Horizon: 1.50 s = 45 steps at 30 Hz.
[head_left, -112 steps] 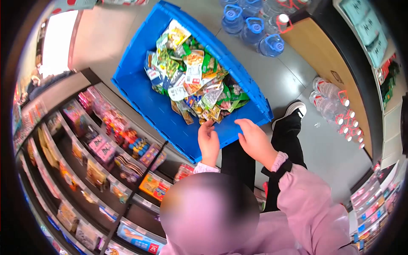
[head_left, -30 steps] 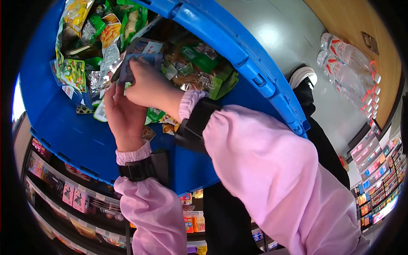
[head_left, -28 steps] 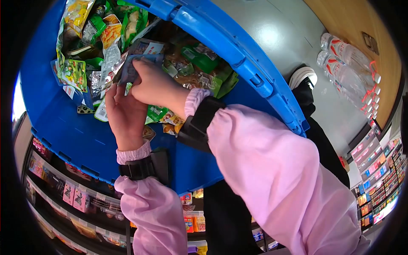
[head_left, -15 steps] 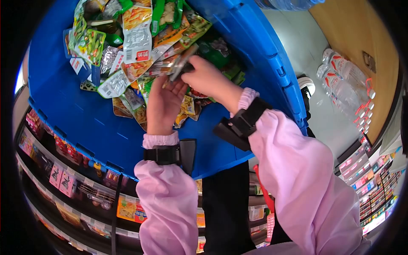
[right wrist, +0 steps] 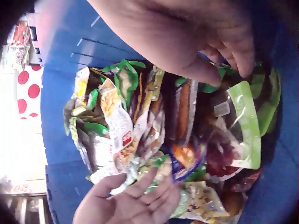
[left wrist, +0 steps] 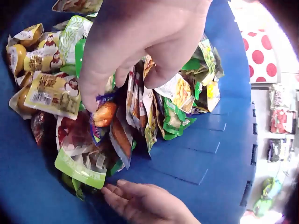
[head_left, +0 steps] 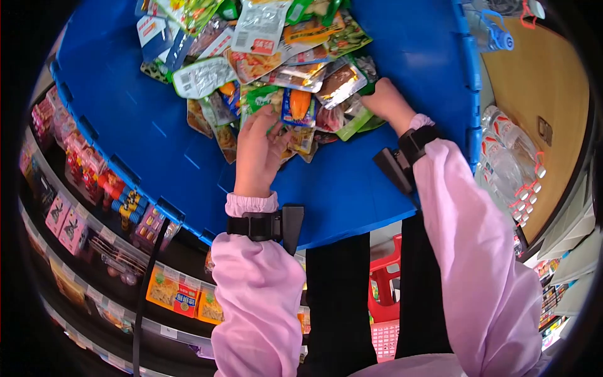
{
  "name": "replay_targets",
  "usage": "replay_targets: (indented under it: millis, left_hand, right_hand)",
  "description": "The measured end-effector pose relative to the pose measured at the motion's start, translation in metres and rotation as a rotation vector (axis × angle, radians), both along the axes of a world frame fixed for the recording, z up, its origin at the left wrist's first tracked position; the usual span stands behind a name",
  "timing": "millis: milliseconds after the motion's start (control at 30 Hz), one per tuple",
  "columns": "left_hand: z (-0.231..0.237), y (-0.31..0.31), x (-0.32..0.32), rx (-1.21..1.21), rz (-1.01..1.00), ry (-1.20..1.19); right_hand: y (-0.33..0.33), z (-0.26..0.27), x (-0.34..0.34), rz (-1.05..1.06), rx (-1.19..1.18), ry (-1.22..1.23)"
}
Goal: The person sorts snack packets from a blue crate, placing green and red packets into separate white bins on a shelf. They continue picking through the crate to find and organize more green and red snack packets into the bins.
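Observation:
Snack packets lie in a loose heap inside a big blue crate (head_left: 151,138). My left hand (head_left: 257,154) is over the near side of the heap, fingers spread, beside a blue packet with an orange picture (head_left: 299,107). In the right wrist view, the palm of this left hand (right wrist: 133,200) faces up with nothing gripped. At the heap's right end is my right hand (head_left: 389,103), its fingertips close to a clear pouch with a green edge (left wrist: 81,170). Thumb and fingers of the right hand (right wrist: 187,37) stand apart. A silver-and-brown packet (head_left: 342,81) lies between the hands.
Shelves of packaged goods (head_left: 94,251) run along the left, below the crate's rim. Water bottles (head_left: 509,157) stand on the right beside a wooden panel (head_left: 534,81). A red basket (head_left: 384,301) is between the person's legs.
My right hand has let go of a dark packet and moved right to the heap's end. The left hand has shifted slightly right. The head view has shifted, with the heap now higher in it.

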<state>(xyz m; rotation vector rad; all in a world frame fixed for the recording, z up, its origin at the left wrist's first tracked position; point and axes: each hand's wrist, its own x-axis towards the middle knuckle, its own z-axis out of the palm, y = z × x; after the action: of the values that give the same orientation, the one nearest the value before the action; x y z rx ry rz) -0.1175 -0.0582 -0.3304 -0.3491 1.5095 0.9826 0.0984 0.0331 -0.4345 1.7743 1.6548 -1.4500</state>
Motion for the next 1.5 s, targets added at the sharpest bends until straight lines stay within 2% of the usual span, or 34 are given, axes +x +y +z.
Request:
replay_targets:
  millis: [67,200,233,400,433,533,667,733,833,867,933,967,1000,1067,1133,1167,1233,1300,1333,1433,1500]
  left_hand:
    - [0.005,-0.008,-0.011,0.021,-0.019,0.043]
    - [0.016,-0.017,-0.022,-0.042,-0.039,0.189]
    - [0.008,-0.023,-0.024,-0.073,-0.055,0.226]
    - [-0.032,-0.032,-0.024,-0.142,-0.209,0.304]
    - [-0.040,-0.034,-0.024,-0.131,-0.227,0.278]
    - [-0.043,-0.023,-0.021,-0.079,-0.246,0.235]
    - [-0.053,-0.026,-0.016,-0.031,-0.194,0.210]
    - [-0.050,-0.025,-0.014,-0.039,-0.169,0.165]
    - [-0.027,-0.037,-0.017,0.082,-0.296,0.420]
    - [-0.017,-0.043,-0.017,0.169,-0.357,0.569]
    - [0.027,-0.040,-0.023,0.149,-0.609,0.694]
    - [0.042,-0.039,-0.026,0.178,-0.637,0.660]
    - [0.054,-0.038,-0.027,0.205,-0.665,0.623]
    - [0.064,-0.039,-0.035,0.285,-0.701,0.503]
    - [0.067,-0.032,-0.039,0.263,-0.576,0.302]
    - [0.068,-0.029,-0.037,0.271,-0.407,0.170]
    - [0.067,-0.022,-0.028,0.275,-0.064,-0.092]
    - [0.068,-0.014,-0.008,0.331,0.010,-0.101]
    - [0.069,-0.011,0.000,0.362,0.047,-0.104]
    - [0.079,-0.008,0.017,0.350,-0.075,-0.019]
    - [0.094,-0.009,0.031,0.361,-0.124,0.039]
  right_hand:
    - [0.012,0.025,-0.011,0.145,-0.074,-0.019]
    - [0.007,0.066,-0.026,0.316,0.222,-0.001]
    - [0.007,0.076,-0.035,0.331,0.190,-0.037]
    - [-0.020,0.082,-0.085,0.296,-0.035,0.420]
    - [-0.029,0.079,-0.093,0.312,0.040,0.527]
    - [-0.047,0.055,-0.106,0.452,0.191,0.627]
    - [-0.042,0.060,-0.100,0.442,0.053,0.429]
    - [-0.032,0.062,-0.092,0.417,-0.045,0.423]
    - [-0.020,0.075,-0.084,0.405,-0.208,0.349]
    - [-0.021,0.082,-0.085,0.368,-0.080,0.457]
    - [-0.023,0.097,-0.083,0.289,0.184,0.662]
    - [-0.025,0.100,-0.086,0.412,0.391,0.675]
    - [-0.023,0.112,-0.091,0.371,0.425,0.779]
    - [-0.020,0.119,-0.094,0.419,0.045,0.770]
    - [-0.011,0.120,-0.093,0.357,-0.230,0.750]
    - [-0.009,0.120,-0.091,0.321,-0.369,0.738]
    - [-0.013,0.120,-0.085,0.024,-0.452,0.771]
    - [-0.016,0.127,-0.078,-0.248,-0.555,0.833]
    - [-0.016,0.135,-0.074,-0.307,-0.525,0.817]
    - [-0.025,0.165,-0.060,-0.514,-0.444,0.809]
    - [-0.030,0.182,-0.045,-0.533,-0.372,0.817]
